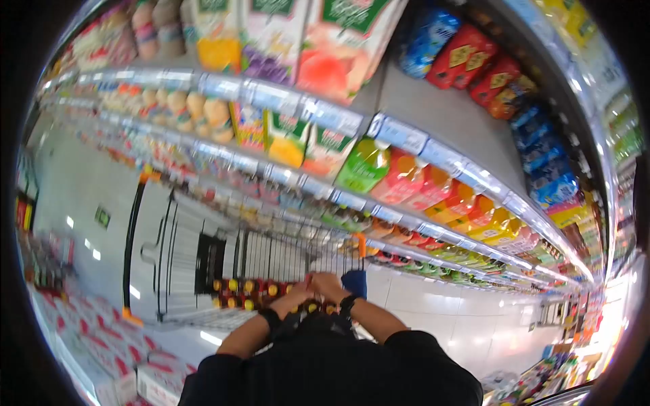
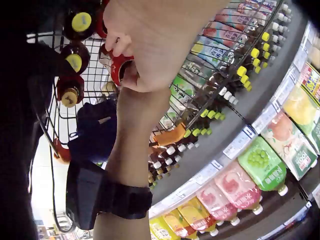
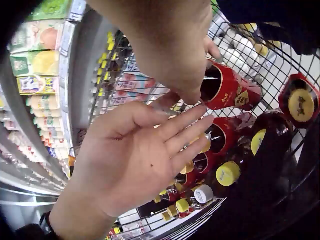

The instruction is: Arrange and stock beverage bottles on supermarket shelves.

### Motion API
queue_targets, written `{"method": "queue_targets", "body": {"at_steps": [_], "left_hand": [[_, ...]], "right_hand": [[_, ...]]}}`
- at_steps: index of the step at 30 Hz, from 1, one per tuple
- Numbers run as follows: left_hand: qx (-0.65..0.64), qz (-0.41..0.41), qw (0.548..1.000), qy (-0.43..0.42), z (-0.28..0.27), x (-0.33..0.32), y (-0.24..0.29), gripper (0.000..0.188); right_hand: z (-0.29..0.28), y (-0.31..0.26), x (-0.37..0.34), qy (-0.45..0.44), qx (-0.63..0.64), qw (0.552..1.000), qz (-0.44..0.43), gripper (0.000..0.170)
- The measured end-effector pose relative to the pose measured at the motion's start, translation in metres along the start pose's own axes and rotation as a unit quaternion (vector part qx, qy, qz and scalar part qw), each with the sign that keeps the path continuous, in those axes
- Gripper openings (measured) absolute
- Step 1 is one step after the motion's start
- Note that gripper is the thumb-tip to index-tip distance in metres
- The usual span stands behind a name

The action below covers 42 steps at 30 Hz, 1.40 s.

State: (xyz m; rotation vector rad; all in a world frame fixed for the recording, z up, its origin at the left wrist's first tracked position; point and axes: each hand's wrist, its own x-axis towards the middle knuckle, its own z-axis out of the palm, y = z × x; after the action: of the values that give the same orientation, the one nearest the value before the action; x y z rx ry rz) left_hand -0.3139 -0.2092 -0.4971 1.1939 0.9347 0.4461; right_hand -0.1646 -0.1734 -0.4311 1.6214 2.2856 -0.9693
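Observation:
In the head view, the left hand (image 1: pixel 296 298) and the right hand (image 1: pixel 328 286) meet over the shopping cart (image 1: pixel 274 254). The right wrist view shows the left hand (image 3: pixel 145 147) palm up with its fingers straight, their tips beside the right hand (image 3: pixel 175 65). The right hand's fingers curl round the top of a red package (image 3: pixel 232 92), which has a dark opening. Dark bottles with yellow caps (image 3: pixel 228 173) stand near it. Up close in the left wrist view, the left hand (image 2: pixel 160 37) hides part of the right hand and the red package (image 2: pixel 119 67).
Shelves of drinks run alongside the cart, with juice cartons (image 1: pixel 342 51), green juice bottles (image 1: pixel 363 164) and blue packs (image 1: pixel 430 42). A dark blue cloth item (image 2: pixel 92 127) hangs at the cart. White-and-red boxes (image 1: pixel 101 338) are stacked at the lower left.

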Motion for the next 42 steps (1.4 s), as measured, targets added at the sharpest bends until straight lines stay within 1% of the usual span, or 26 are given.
{"method": "queue_targets", "body": {"at_steps": [1,3,5,6,7,8,10,11,13,14,16,19,20,23,25,26,27,29,30,31,33,36,37,39,40,42], "left_hand": [[0.001,-0.056,0.998,0.004,-0.003,0.0,-0.003,0.04],[0.043,-0.103,0.994,-0.004,-0.013,0.003,-0.015,0.036],[-0.089,-0.119,0.988,-0.037,-0.017,-0.008,0.001,0.034],[-0.054,-0.133,0.988,-0.06,-0.02,-0.011,0.013,0.033],[-0.018,-0.146,0.986,-0.081,-0.024,-0.011,0.023,0.032],[0.018,0.006,0.994,-0.104,-0.026,-0.014,0.018,0.032],[-0.058,-0.021,0.991,-0.12,-0.027,-0.018,0.004,0.032],[-0.162,-0.199,0.961,-0.099,-0.026,-0.017,0.001,0.033],[-0.157,-0.249,0.949,-0.116,-0.028,-0.008,-0.027,0.033],[-0.158,-0.272,0.942,-0.121,-0.03,-0.002,-0.027,0.033],[-0.109,-0.272,0.949,-0.114,-0.031,-0.002,-0.018,0.034],[-0.029,-0.263,0.96,-0.092,-0.024,-0.005,0.006,0.038],[-0.023,-0.25,0.964,-0.09,-0.024,-0.004,0.002,0.039],[0.019,-0.229,0.97,-0.08,-0.025,-0.003,-0.021,0.042],[0.078,-0.229,0.968,-0.073,-0.024,0.004,-0.028,0.045],[0.057,-0.263,0.96,-0.076,-0.023,0.002,-0.016,0.053],[0.056,-0.277,0.956,-0.078,-0.022,0.001,-0.005,0.054],[0.055,-0.305,0.947,-0.084,-0.02,0.004,0.006,0.057],[0.02,-0.318,0.943,-0.097,-0.02,0.01,-0.004,0.057],[0.041,-0.305,0.946,-0.106,-0.021,0.016,-0.02,0.056],[0.084,-0.279,0.949,-0.123,-0.022,0.029,-0.052,0.054],[0.02,-0.271,0.958,-0.09,-0.014,0.013,-0.017,0.052],[0.042,-0.285,0.955,-0.069,-0.012,0.011,-0.013,0.052],[0.085,-0.31,0.947,-0.021,-0.005,0.009,-0.004,0.052],[0.107,-0.262,0.959,-0.034,0.002,-0.012,0.045,0.052],[0.211,-0.287,0.932,-0.07,0.006,0.002,0.045,0.047]], "right_hand": [[0.014,0.003,0.003,0.045,0.014,0.999,-0.011,0.029],[0.02,-0.003,0.005,0.031,0.006,0.999,0.028,0.028],[0.014,-0.01,-0.006,0.034,0.039,0.999,0.015,0.028],[0.019,-0.009,-0.007,0.042,0.059,0.997,-0.004,0.029],[0.04,-0.002,0.001,0.053,0.073,0.996,0.026,0.032],[0.028,-0.009,-0.003,-0.028,0.051,0.998,0.038,0.033],[0.045,-0.009,-0.005,-0.013,0.059,0.998,0.023,0.038],[0.04,-0.011,-0.011,-0.032,0.066,0.997,0.002,0.039],[0.057,-0.01,-0.009,0.023,0.056,0.998,0.004,0.037],[0.06,-0.009,-0.007,0.025,0.06,0.998,0.004,0.037],[0.065,-0.006,-0.004,0.025,0.063,0.998,0.004,0.038],[0.081,0.008,0.01,-0.033,0.125,0.992,-0.001,0.041],[0.056,-0.002,0.002,-0.088,0.107,0.99,0.015,0.044],[0.033,-0.011,-0.01,-0.114,0.089,0.989,-0.025,0.043],[0.052,0.001,-0.006,-0.084,0.142,0.986,-0.03,0.049],[0.052,0.002,-0.01,-0.071,0.165,0.983,-0.03,0.05],[0.053,0.003,-0.015,-0.058,0.188,0.98,-0.029,0.052],[0.036,-0.002,-0.03,-0.085,0.2,0.976,-0.002,0.056],[0.034,-0.003,-0.035,-0.097,0.202,0.974,0.023,0.056],[0.032,-0.001,-0.038,-0.109,0.205,0.972,0.048,0.057],[0.04,0.006,-0.039,-0.082,0.207,0.974,0.028,0.059],[0.06,0.02,-0.032,-0.055,0.249,0.967,-0.022,0.062],[0.056,0.021,-0.031,-0.048,0.268,0.961,-0.043,0.062],[0.048,0.023,-0.029,-0.067,0.245,0.966,-0.041,0.058],[0.042,0.026,-0.028,-0.077,0.233,0.969,-0.041,0.056],[0.043,0.039,-0.023,-0.076,0.223,0.971,-0.042,0.055]]}}
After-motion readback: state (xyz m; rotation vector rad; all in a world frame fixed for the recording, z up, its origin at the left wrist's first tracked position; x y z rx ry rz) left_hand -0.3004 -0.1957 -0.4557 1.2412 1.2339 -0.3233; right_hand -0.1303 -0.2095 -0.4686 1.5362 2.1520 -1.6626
